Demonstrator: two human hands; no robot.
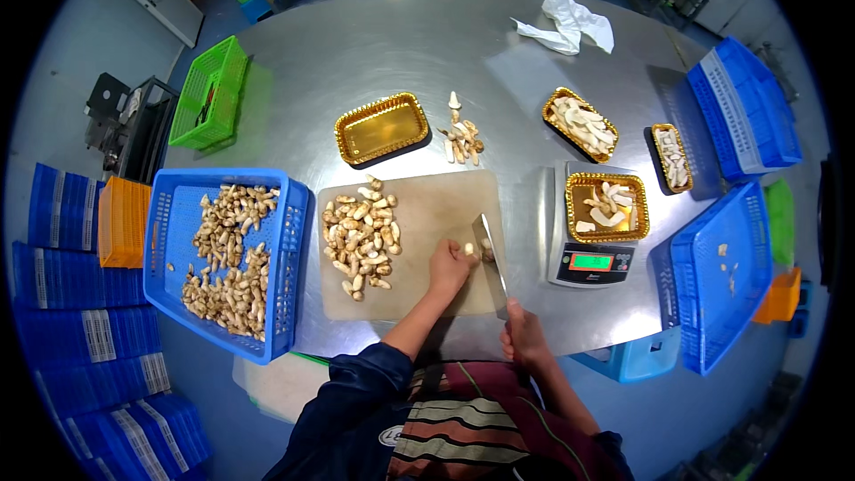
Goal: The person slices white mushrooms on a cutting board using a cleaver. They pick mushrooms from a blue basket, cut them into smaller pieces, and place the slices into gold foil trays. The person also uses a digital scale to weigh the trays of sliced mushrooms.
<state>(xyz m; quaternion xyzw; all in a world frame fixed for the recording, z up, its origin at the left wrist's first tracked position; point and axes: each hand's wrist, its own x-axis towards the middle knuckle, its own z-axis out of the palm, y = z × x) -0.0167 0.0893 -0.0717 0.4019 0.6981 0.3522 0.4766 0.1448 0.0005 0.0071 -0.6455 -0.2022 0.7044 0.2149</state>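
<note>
My right hand (524, 334) grips the handle of a kitchen knife (494, 257), its blade pointing away from me over the cutting board's right side. Just left of the blade, my left hand (449, 267) pinches a small pale mushroom (469, 249). Another mushroom piece (487, 251) shows beside the blade, partly hidden by it. Both hands work above a beige cutting board (434, 204). Its left half carries a heap of small brown-and-white mushrooms (361, 237). More mushrooms (461, 140) lie in a small pile beyond the board's far edge.
Left stands a blue crate (175, 214) of mushrooms, with a green basket (227, 80) behind. An empty gold tray (381, 130) sits beyond the board. Rightward, a digital scale (592, 274) bears a gold tray (573, 210) of mushroom pieces; two more filled trays and blue crates (718, 280) stand nearby.
</note>
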